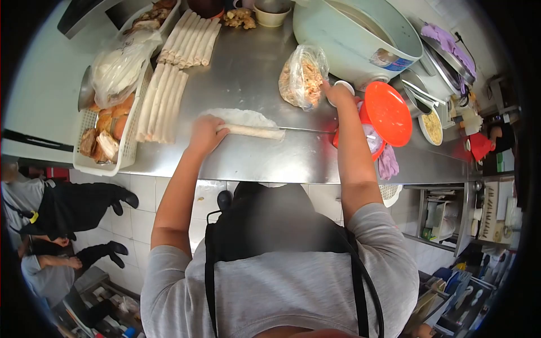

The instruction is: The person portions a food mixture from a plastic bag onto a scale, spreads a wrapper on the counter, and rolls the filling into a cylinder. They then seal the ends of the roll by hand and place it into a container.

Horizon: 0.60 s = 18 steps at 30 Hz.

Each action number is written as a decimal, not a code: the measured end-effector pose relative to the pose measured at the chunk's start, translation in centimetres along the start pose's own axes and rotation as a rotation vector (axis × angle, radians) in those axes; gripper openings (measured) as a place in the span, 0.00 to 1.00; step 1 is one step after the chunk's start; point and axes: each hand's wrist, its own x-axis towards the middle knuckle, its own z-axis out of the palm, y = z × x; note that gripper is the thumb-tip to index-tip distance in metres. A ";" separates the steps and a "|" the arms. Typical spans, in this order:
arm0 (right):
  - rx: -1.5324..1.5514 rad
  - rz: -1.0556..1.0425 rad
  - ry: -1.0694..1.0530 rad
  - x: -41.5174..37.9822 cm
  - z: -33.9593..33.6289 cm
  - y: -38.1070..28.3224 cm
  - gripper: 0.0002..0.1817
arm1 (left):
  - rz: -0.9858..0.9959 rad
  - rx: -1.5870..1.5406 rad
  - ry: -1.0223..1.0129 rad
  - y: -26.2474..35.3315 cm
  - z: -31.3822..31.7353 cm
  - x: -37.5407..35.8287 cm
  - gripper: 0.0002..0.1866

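Note:
My left hand [206, 134] is closed over the left end of a long, pale rolled wrapper [253, 132] on the steel counter. A thin, whitish flap of wrapper [248, 117] lies flat along the roll's far side. Farther right, my right hand [339, 94] reaches between a clear plastic bag of orange-pink filling [304, 79] and a small white bowl [348, 87]. One finger is stretched out toward the bag; the other fingers are partly hidden, and nothing shows in the hand. Finished-looking rolls [160, 104] lie in two rows at the left.
A white basket [121, 160] with food pieces and a plastic bag stands at the left edge. An orange-red lid [389, 114], a large pale green tub [344, 42] and a purple cloth [389, 163] crowd the right side. Ginger [239, 18] lies at the back. Other people [73, 203] are at lower left.

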 end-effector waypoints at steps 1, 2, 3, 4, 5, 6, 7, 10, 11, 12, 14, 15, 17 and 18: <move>-0.032 -0.007 0.018 -0.2 -0.1 -0.1 0.41 | 0.004 0.000 0.006 0.1 0.0 0.0 0.10; -0.064 -0.013 0.037 -0.4 -0.3 -0.1 0.40 | 0.010 -0.004 0.015 0.1 0.0 -0.1 0.10; -0.096 -0.020 0.055 -0.8 -0.5 -0.2 0.39 | 0.016 -0.008 0.024 0.0 0.1 -0.2 0.10; 0.019 -0.095 0.175 -1.7 -0.8 -0.1 0.37 | 0.023 -0.011 0.033 -0.1 0.1 -0.2 0.10; 0.136 -0.173 0.297 -3.1 -1.2 0.1 0.35 | 0.036 -0.019 0.051 -0.3 0.2 -0.2 0.10; 0.253 -0.251 0.414 -4.6 -1.3 0.3 0.34 | 0.049 -0.028 0.069 -0.5 0.4 -0.3 0.10; 0.423 -0.399 0.339 -6.2 -0.8 0.1 0.30 | 0.060 -0.039 0.085 -0.6 0.7 -0.4 0.10; 0.790 -0.828 -0.026 -10.7 4.2 -2.1 0.22 | 0.063 -0.047 0.111 -0.6 0.7 -0.6 0.11; 0.701 -0.892 -0.153 -10.9 6.3 -3.0 0.22 | 0.061 -0.048 0.113 -0.6 0.7 -0.6 0.11; 0.608 -0.953 -0.281 -10.7 8.1 -3.6 0.23 | 0.058 -0.049 0.115 -0.6 0.7 -0.6 0.11; 0.375 -1.168 -0.249 -9.4 10.6 -4.4 0.27 | 0.044 -0.053 0.116 -0.7 0.7 -0.6 0.10; 0.256 -1.272 -0.231 -8.7 11.4 -4.6 0.30 | 0.034 -0.057 0.114 -0.7 0.8 -0.7 0.10; 0.080 -1.348 -0.258 -8.7 10.6 -3.8 0.35 | 0.027 -0.066 0.113 -0.8 0.9 -0.7 0.10; -0.010 -1.385 -0.270 -8.6 9.9 -3.3 0.38 | 0.029 -0.072 0.118 -1.0 1.1 -0.7 0.11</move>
